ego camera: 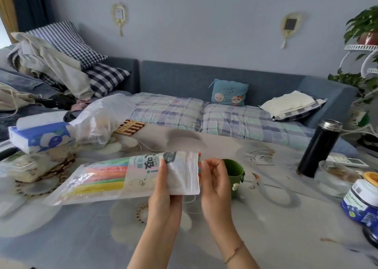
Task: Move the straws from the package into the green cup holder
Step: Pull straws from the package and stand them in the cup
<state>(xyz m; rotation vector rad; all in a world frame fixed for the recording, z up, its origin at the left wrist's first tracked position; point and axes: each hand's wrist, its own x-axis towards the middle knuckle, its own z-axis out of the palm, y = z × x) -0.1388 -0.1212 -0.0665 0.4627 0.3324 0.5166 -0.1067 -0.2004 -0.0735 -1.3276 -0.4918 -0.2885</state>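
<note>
A clear plastic package [106,178] of coloured straws lies sideways above the table, its open end pointing right. My left hand [165,191] grips the package near that end. The straw tips [199,162] poke out of the opening, and my right hand [214,178] pinches them with its fingertips. The green cup holder [235,172] stands upright on the table just behind and right of my right hand, partly hidden by it.
A black thermos [319,148] stands at the right, with a glass bowl [335,178] and a blue jar [362,201] nearer. A tissue box [41,137] and a plastic bag [102,121] sit at the left. A sofa lies beyond the table.
</note>
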